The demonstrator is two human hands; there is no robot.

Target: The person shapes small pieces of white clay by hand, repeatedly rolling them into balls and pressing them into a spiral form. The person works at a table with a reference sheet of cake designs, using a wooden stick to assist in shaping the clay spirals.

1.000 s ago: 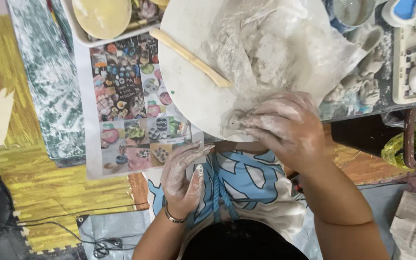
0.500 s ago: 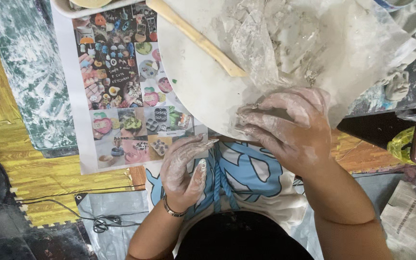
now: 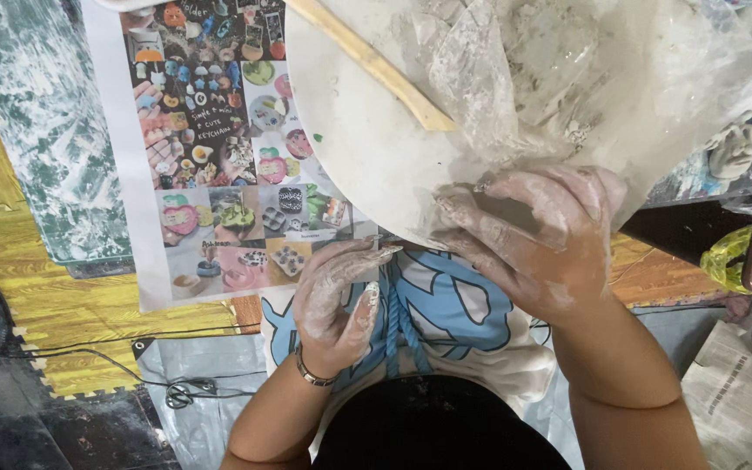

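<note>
Right hand [image 3: 533, 239] slid nearer; one stick [image 3: 367, 61], one board [image 3: 359, 148].

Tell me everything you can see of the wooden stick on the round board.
The wooden stick is slim, pale tan and slightly curved, dusted with dried clay. It lies flat and diagonal on the white round board, its top end cut off by the frame, its lower end tucked against the crumpled clear plastic. Neither hand touches it.

Clay-dusted hands, bracelet [image 3: 312, 376], blue-patterned apron [image 3: 446, 305]

2 hands [image 3: 524, 239], 1 wooden stick [image 3: 367, 59]
</note>
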